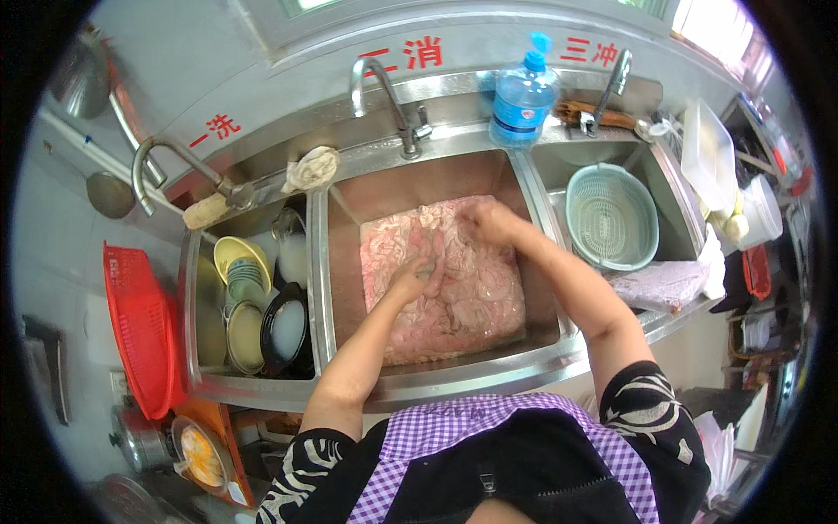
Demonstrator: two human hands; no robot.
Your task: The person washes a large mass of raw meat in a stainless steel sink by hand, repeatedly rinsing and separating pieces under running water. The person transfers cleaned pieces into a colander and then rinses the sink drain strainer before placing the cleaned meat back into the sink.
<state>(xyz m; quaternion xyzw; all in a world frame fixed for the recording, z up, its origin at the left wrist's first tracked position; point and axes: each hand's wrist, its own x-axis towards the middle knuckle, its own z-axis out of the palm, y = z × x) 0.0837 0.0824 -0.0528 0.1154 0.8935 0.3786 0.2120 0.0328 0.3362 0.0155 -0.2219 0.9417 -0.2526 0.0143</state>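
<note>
A large rectangular slab of pink raw offal point(484, 288), seemingly animal intestines, lies in the middle basin point(347, 308) of a stainless steel sink. Loose, wrinkled folds cover its top, and parts look wet and glossy. My left hand point(414, 276) rests on the slab near its centre, beside a raised strand of the offal; whether the fingers grip it is unclear. Farther back and to the right, my right hand point(488, 221) is at the slab's far right part. Its fingers are curled down and blurred, so their hold is hidden.
The left basin holds a yellow bowl point(229, 252), a black pot point(267, 344) and other dishes. A pale green colander point(612, 213) sits in the right basin. Behind are a middle faucet point(393, 98), a blue-capped bottle point(524, 108) and a cloth point(313, 169). Red baskets point(141, 327) stand left.
</note>
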